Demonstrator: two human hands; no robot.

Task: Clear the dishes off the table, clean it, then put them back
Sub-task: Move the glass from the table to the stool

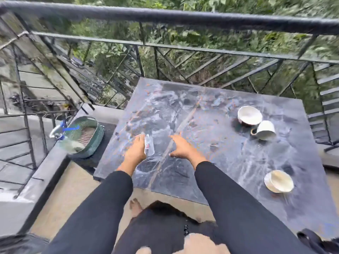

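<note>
The dark, white-veined stone table [211, 162] lay under both hands, its top streaked and wet-looking. Off the table, out to the left of the left hand [134, 153], sat a green mesh basket [91, 143]. It held pale, blurred things and a blue-handled thing [70, 128] too smeared to name. Well to the right of the right hand [183, 150] and farther off stood the far bowl [249, 117], tilted, its white inside showing. The near bowl [278, 181], cream inside, sat right of that hand and closer in. A white mug [266, 130] lay on its side just beside the far bowl. The right hand hovered with its fingers spread. The left hand's fingers ran along a small clear bottle [149, 146], but the blur hid whether they gripped it.
</note>
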